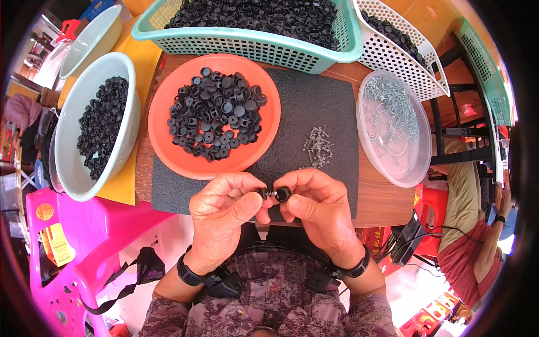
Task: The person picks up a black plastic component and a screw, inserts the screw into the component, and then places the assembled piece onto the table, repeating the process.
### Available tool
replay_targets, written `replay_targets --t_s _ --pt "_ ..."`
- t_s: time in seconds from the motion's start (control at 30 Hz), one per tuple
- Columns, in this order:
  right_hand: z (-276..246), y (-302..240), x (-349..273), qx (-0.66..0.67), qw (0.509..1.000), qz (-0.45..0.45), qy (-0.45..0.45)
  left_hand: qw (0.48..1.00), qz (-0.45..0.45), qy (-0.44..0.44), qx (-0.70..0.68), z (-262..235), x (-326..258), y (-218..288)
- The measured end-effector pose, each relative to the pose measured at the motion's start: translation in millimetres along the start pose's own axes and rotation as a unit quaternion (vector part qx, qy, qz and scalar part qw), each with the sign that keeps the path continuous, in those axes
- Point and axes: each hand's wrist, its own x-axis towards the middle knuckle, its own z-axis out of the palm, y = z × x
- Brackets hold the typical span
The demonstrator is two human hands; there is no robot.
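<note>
Above the near edge of the dark mat (331,101), my two bare hands nearly meet around one small assembly. My left hand (227,205) pinches a small black piece (261,192) between thumb and fingers, and the fingertips hide most of its outline. My right hand (317,205) grips one round black cap (282,194) in an equally narrow pinch. One ribbed metal shaft (269,194) bridges the two parts; whether it is a screw or a spring I cannot tell.

On the mat's left part, and past its edge, sits one orange basin (160,118) of black caps (216,112), too heaped and overlapping to count. On its right part lies one loose pile of screws (318,147), crossed over each other, the nearest partly covered by my right hand. Just right of the mat is one clear tub (387,168) with many more screws (393,101).

Left of the mat stand two pale basins: a near one (131,106) holding small black parts (104,123), and a far one (90,45) whose inside I barely see. Beyond the mat are one green basket (247,49), cut off by the upper edge, and one white basket (387,67), both holding uncounted black parts.
</note>
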Motion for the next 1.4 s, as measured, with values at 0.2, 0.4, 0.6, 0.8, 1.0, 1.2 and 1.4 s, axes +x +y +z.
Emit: replay_targets --t_s 0.2,0.4,0.6,0.8,1.0,1.2,1.4 --pt "-4 2 3 0.072 0.997 0.023 -0.01 0.999 0.002 -0.009 0.032 3 0 2" --pt "-4 6 5 0.065 0.998 -0.001 -0.01 0.997 0.01 0.003 0.07 7 -1 4" --pt "-3 7 5 0.049 0.999 -0.009 -0.01 0.994 0.022 0.017 0.11 11 -3 5" --pt "-1 8 5 0.031 0.999 -0.02 -0.002 0.99 0.039 0.017 0.136 12 -4 5" --pt "-1 8 6 0.023 1.0 -0.02 0.001 0.986 0.047 0.023 0.156 12 -4 4" --pt "0 9 6 0.017 1.0 -0.024 0.009 0.987 0.04 0.018 0.153 12 -3 5" --pt "2 8 5 -0.016 0.999 -0.021 0.022 0.981 0.052 0.018 0.189 11 -4 3"
